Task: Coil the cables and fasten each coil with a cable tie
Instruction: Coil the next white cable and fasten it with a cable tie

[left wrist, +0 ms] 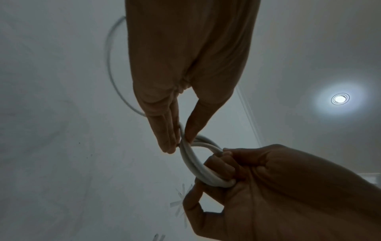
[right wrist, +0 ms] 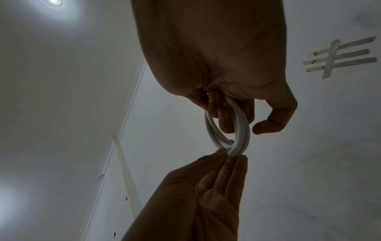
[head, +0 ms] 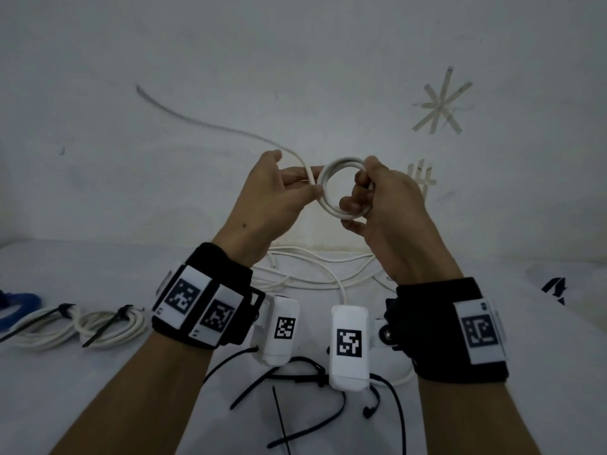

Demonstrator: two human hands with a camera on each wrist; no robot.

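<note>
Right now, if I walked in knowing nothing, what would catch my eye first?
Two raised hands in mid-air: the right hand grips a small white cable coil, while the left hand pinches its other side, with the cable's loose tail arcing up and away to the left. On the white table, at the left, lie two finished white coils fastened with black ties, and loose black cable ties lie near the wrists.

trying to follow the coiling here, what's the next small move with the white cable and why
Probably the left hand should lay one more loop onto the coil. The right hand holds a small coil with fingers through it, while the left pinches the cable where it meets the coil, and a loose tail trails up and left, uncoiled. The cable ties on the table can wait.
</note>
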